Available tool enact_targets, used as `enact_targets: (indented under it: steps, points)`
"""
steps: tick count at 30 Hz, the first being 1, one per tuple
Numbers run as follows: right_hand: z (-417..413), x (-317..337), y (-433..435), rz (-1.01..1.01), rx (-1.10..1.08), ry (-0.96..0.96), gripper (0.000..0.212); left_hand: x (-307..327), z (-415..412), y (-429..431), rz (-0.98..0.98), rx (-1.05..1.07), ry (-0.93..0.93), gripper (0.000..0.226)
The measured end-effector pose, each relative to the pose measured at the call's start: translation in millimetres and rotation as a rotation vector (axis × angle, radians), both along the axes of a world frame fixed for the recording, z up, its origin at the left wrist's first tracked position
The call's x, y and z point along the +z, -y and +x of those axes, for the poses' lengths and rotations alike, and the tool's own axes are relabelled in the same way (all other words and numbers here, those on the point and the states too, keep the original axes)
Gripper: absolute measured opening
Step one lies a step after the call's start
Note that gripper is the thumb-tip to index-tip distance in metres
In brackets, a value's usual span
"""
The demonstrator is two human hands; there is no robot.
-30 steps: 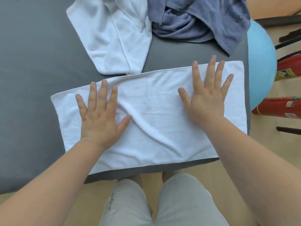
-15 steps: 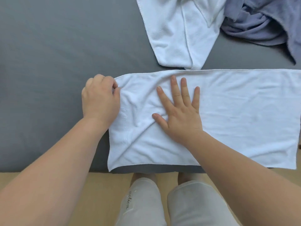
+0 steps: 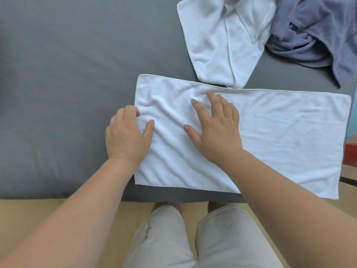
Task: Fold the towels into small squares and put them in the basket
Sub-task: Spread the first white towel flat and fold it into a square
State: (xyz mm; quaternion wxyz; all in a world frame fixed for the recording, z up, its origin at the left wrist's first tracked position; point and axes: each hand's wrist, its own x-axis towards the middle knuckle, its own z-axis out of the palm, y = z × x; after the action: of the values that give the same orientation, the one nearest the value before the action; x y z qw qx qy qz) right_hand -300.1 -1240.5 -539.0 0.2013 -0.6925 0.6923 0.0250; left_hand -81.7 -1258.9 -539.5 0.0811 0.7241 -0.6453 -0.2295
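Note:
A white towel (image 3: 280, 132), folded into a long strip, lies flat along the near edge of the grey surface (image 3: 67, 74). My left hand (image 3: 127, 136) pinches the strip's left edge, thumb on top and fingers curled over the rim. My right hand (image 3: 214, 128) presses flat on the towel just right of it, fingers spread. Behind the strip lies a second, crumpled white towel (image 3: 218, 45), and a bunched blue-grey towel (image 3: 318, 35) sits at the far right. No basket is in view.
The grey surface ends just in front of my knees, with pale wooden floor (image 3: 29, 207) below. A red object (image 3: 350, 155) shows at the right edge beside the surface.
The view has shifted left. My left hand went from lying flat on the towel to gripping its left edge. My right hand slid left along the strip and presses near the left end.

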Motion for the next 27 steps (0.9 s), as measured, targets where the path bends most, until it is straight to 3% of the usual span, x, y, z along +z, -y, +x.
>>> enact_targets:
  steps: [3, 5, 9, 12, 19, 23, 27]
  points:
    - [38, 7, 15, -0.184, 0.127, 0.146, 0.053, 3, 14, -34, 0.1, -0.015, 0.049, 0.041]
    - [68, 9, 27, -0.167, 0.204, 0.192, 0.049, 6, 21, -50, 0.179, -0.035, 0.118, 0.05]
    - [111, 3, 41, 0.025, 0.286, 0.022, 0.057, 11, 27, -68, 0.297, -0.015, 0.203, 0.059]
    - [125, 0, 50, 0.079, 0.251, -0.086, 0.061, 12, 32, -73, 0.38, 0.049, 0.177, 0.052]
    - [140, 4, 45, 0.022, 0.19, -0.18, 0.081, 11, 36, -78, 0.371, -0.005, -0.027, 0.036]
    - [140, 14, 48, -0.073, 0.065, -0.027, 0.079, 20, 38, -83, 0.342, 0.138, -0.214, 0.025]
    - [137, 17, 49, -0.081, -0.033, 0.277, 0.075, 27, 48, -81, 0.407, 0.345, -0.37, 0.02]
